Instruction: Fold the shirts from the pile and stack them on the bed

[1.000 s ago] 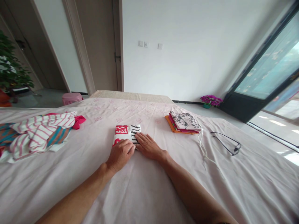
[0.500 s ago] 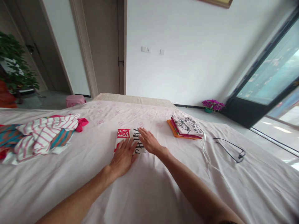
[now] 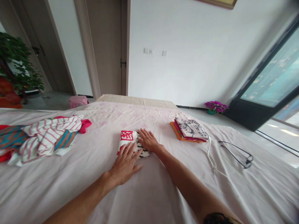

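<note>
A small folded white garment (image 3: pixel 127 136) with red and black print lies on the bedsheet (image 3: pixel 144 193) in front of me. My left hand (image 3: pixel 125 163) rests with fingers outstretched over its near left part. Across its right side lies my right hand (image 3: pixel 149 140), flat, fingers extended. Between them the two hands hide much of the print. To the right sits a stack of folded clothes (image 3: pixel 191 128), a printed pale one on top of dark red and orange ones, with a white cord (image 3: pixel 210 152) trailing from it.
Left of me is a loose heap of striped clothes (image 3: pixel 51 133). Black-framed glasses (image 3: pixel 249 160) lie at the right. Beyond the sheet's edge stand a pink stool (image 3: pixel 78 101), a pot of purple flowers (image 3: pixel 216 106) and a leafy plant (image 3: pixel 16 62).
My right hand has shifted left onto the garment, covering more of the black lettering. My left hand has drawn slightly nearer to me, its thumb now spread. The view has tilted a little.
</note>
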Motion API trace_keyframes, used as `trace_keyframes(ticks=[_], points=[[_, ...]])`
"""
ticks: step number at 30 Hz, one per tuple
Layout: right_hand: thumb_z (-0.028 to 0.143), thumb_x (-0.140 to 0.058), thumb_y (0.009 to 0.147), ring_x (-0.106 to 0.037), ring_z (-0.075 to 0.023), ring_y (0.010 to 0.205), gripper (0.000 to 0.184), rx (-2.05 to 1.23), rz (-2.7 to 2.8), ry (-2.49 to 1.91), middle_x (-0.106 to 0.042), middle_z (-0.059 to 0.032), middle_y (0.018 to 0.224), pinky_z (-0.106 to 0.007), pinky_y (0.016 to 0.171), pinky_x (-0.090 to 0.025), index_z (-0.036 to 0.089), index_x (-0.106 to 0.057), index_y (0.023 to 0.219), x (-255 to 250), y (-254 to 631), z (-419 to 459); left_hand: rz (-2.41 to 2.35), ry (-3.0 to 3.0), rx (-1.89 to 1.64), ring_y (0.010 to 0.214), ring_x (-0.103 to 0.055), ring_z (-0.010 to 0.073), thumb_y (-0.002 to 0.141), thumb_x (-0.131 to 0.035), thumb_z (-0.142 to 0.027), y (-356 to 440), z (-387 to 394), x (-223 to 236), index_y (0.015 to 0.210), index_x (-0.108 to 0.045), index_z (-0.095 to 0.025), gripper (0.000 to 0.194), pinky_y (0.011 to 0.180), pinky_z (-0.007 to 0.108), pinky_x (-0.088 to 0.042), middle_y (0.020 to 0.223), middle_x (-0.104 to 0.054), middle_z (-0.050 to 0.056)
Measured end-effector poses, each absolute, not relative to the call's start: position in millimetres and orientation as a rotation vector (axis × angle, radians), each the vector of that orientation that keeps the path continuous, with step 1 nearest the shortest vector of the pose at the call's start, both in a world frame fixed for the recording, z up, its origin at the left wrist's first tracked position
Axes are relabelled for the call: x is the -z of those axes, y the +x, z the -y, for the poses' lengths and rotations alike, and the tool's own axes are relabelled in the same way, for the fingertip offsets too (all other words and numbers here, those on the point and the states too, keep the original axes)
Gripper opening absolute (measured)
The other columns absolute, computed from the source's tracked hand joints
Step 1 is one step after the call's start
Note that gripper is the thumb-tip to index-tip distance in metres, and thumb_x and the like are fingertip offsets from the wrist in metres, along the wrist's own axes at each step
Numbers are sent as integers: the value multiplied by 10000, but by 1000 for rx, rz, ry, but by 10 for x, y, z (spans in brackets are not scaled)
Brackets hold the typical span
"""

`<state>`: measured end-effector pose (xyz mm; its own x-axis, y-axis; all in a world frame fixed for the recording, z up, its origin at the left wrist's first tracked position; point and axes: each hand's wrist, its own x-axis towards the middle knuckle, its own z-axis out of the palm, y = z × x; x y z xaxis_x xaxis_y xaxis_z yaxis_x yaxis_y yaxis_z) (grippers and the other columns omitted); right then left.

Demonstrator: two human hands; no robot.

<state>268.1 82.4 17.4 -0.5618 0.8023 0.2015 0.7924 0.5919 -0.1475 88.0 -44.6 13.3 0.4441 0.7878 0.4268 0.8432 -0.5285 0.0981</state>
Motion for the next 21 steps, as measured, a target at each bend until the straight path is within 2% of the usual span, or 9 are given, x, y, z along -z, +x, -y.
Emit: trace_keyframes(ticks=[3,5,8,10,13,16,21], points=[[425,-374,1023,-224,-242,1488,549,-144,2500,-1481,-302,-103,1593,-474,1208,-166,203,-351,1524,-243,2770,-869,1525,-2614,900,1372,-448,262,969,-439,-415,791,419,-214,1293,-623,-300,390,1147,489,-348,1434,-559,69],[394,-357,1023,-283,-260,1467,522,-188,2406,-1604,-354,-138,1566,-484,1186,-224,166,-402,1490,-292,2857,-885,1691,-2486,1179,1290,-531,219,970,-414,-315,702,346,-254,1197,-668,-252,346,1126,429,-395,1324,-636,73],[265,-421,973,-453,-275,1358,465,-272,2159,-1710,-485,-180,1464,-442,1113,-362,126,-494,1410,-345,2988,-854,2045,-2186,1504,1206,-601,210,919,-448,-255,537,174,-257,1247,-604,-194,368,1060,390,-462,1286,-651,102],[185,-495,900,-561,-254,1236,485,-423,1979,-1718,-560,-168,1376,-389,1047,-438,126,-519,1381,-375,3033,-791,2304,-2021,1616,1154,-642,216,896,-477,-262,430,62,-231,1295,-555,-179,415,996,373,-504,1302,-646,123],[141,-580,815,-647,-223,1058,567,-806,1763,-1694,-607,-142,1277,-346,899,-533,137,-503,1377,-448,2991,-667,2507,-1874,1692,1031,-702,211,870,-532,-269,324,-41,-197,1292,-548,-200,428,906,342,-538,1209,-705,112],[131,-662,758,-670,-206,951,632,-1212,1556,-1641,-629,-126,1183,-304,753,-575,144,-479,1362,-561,2862,-573,2520,-1860,1697,948,-722,210,846,-571,-259,292,-67,-195,1277,-557,-213,433,850,328,-545,1063,-757,82],[159,-765,711,-681,-189,791,540,-1388,1451,-1676,-668,-76,966,-289,621,-585,159,-531,1198,-688,2699,-580,2494,-1960,1572,899,-730,219,823,-623,-310,265,-83,-169,1298,-534,-191,498,785,313,-545,1011,-768,80]])
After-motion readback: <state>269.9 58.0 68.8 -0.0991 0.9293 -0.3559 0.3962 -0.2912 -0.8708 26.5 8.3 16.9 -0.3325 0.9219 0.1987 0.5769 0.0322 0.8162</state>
